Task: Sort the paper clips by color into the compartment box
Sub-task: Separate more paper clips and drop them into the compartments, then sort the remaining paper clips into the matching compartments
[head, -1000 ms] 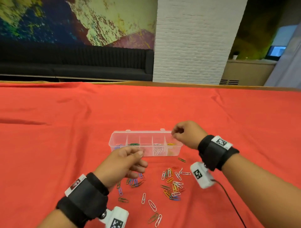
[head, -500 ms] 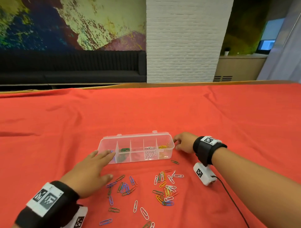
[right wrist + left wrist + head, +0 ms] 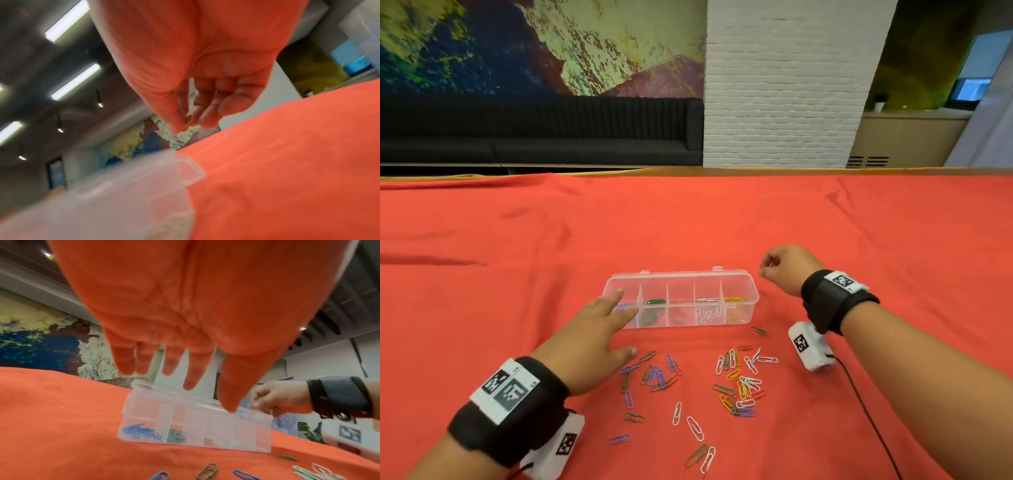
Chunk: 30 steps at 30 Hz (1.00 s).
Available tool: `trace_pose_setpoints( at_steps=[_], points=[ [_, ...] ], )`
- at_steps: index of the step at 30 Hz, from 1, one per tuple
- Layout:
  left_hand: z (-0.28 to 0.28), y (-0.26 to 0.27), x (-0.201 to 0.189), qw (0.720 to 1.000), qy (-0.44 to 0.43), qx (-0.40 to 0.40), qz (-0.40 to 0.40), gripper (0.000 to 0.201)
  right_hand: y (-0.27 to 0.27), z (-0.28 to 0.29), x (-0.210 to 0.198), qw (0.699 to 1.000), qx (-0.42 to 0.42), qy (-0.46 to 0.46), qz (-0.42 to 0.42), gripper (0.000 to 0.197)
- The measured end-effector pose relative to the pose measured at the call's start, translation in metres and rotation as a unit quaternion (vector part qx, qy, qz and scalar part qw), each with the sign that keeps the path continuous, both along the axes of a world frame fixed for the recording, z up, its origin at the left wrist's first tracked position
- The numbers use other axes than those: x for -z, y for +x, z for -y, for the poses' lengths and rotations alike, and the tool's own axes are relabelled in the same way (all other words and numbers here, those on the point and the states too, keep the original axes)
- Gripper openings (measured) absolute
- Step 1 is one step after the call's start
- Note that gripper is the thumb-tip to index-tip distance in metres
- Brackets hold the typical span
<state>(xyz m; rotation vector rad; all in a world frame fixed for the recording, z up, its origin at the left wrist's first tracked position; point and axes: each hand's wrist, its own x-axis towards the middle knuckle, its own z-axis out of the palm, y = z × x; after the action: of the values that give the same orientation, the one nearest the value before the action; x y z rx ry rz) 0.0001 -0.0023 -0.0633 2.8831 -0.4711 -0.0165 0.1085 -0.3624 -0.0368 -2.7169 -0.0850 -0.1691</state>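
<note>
The clear compartment box (image 3: 751,291) lies open on the red cloth, with blue, green, white and yellow clips in separate compartments (image 3: 141,432). My left hand (image 3: 599,329) is flat with straight fingers, its fingertips (image 3: 190,384) over the box's left end; whether they touch it I cannot tell. My right hand (image 3: 786,270) is curled just right of the box's right end. In the right wrist view its thumb and fingers pinch a small orange-yellow paper clip (image 3: 189,121). Several loose coloured clips (image 3: 739,383) lie scattered in front of the box.
A second cluster of loose clips (image 3: 654,375) lies by my left thumb, and others (image 3: 695,428) are nearer me. A black cable (image 3: 859,394) trails from the right wrist camera. The red cloth (image 3: 517,257) stretches far behind the box.
My left hand has uncurled and reached forward to the box's left end. My right hand has moved from above the box's right end to just beside it.
</note>
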Motion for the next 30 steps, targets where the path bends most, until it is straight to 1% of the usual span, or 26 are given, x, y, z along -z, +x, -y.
trace_pose_setpoints(
  at_steps=[1, 3, 4, 6, 8, 9, 10, 11, 13, 14, 15, 17, 20, 22, 24, 26, 27, 28, 30],
  points=[
    [0.001, -0.002, -0.001, 0.999, -0.015, 0.010, 0.026, 0.068, -0.004, -0.004, -0.007, 0.999, -0.023, 0.021, 0.007, 0.006],
    [0.005, -0.009, -0.007, 0.996, -0.036, 0.040, 0.068, 0.054, -0.014, -0.015, -0.016, 0.998, -0.068, 0.015, 0.004, 0.014],
    [0.008, -0.011, -0.009, 0.995, -0.043, 0.058, 0.070, 0.045, -0.020, -0.019, -0.018, 0.997, -0.074, -0.006, 0.001, 0.017],
    [0.015, -0.019, -0.013, 0.995, -0.040, 0.084, 0.037, 0.034, -0.035, -0.021, -0.020, 0.996, -0.064, -0.060, -0.003, 0.019],
    [0.016, -0.022, -0.010, 0.996, 0.004, 0.088, -0.002, 0.032, -0.053, -0.021, -0.012, 0.987, -0.083, -0.133, -0.044, 0.021],
    [0.013, -0.021, -0.007, 0.996, 0.036, 0.083, -0.012, 0.032, -0.062, -0.021, -0.007, 0.978, -0.105, -0.159, -0.081, 0.018],
    [0.010, -0.020, -0.004, 0.995, 0.066, 0.073, -0.017, 0.034, -0.069, -0.022, -0.001, 0.968, -0.128, -0.179, -0.120, 0.011],
    [0.005, -0.017, -0.003, 0.993, 0.096, 0.060, -0.024, 0.035, -0.073, -0.023, 0.004, 0.959, -0.148, -0.193, -0.144, 0.011],
    [-0.002, -0.010, -0.002, 0.990, 0.131, 0.037, -0.032, 0.035, -0.072, -0.023, 0.014, 0.951, -0.164, -0.213, -0.152, 0.031],
    [-0.004, -0.007, -0.003, 0.989, 0.138, 0.032, -0.035, 0.035, -0.070, -0.024, 0.018, 0.948, -0.166, -0.226, -0.148, 0.035],
    [-0.004, -0.004, -0.004, 0.989, 0.142, 0.030, -0.037, 0.035, -0.068, -0.025, 0.021, 0.944, -0.172, -0.241, -0.144, 0.037],
    [0.000, 0.001, -0.005, 0.989, 0.138, 0.029, -0.043, 0.034, -0.066, -0.026, 0.027, 0.940, -0.173, -0.257, -0.141, 0.035],
    [0.010, 0.004, -0.002, 0.987, 0.149, 0.026, -0.057, 0.028, -0.068, -0.030, 0.031, 0.949, -0.153, -0.235, -0.142, 0.024],
    [0.014, 0.002, 0.002, 0.985, 0.161, 0.024, -0.063, 0.019, -0.069, -0.033, 0.029, 0.949, -0.150, -0.232, -0.152, 0.025],
    [0.015, 0.000, 0.004, 0.982, 0.179, 0.018, -0.064, 0.016, -0.073, -0.037, 0.024, 0.955, -0.144, -0.219, -0.138, 0.023],
    [0.012, -0.002, 0.004, 0.978, 0.197, 0.002, -0.061, 0.018, -0.079, -0.046, 0.013, 0.970, -0.146, -0.156, -0.112, 0.020],
    [0.010, -0.003, 0.003, 0.978, 0.201, -0.010, -0.058, 0.020, -0.084, -0.055, 0.007, 0.973, -0.161, -0.122, -0.116, 0.019],
    [0.008, -0.004, 0.002, 0.977, 0.204, -0.021, -0.054, 0.021, -0.090, -0.066, -0.001, 0.968, -0.187, -0.094, -0.139, 0.018],
    [0.006, -0.009, 0.002, 0.977, 0.208, -0.034, -0.044, 0.025, -0.101, -0.095, -0.010, 0.943, -0.242, -0.066, -0.221, 0.016]
  ],
)
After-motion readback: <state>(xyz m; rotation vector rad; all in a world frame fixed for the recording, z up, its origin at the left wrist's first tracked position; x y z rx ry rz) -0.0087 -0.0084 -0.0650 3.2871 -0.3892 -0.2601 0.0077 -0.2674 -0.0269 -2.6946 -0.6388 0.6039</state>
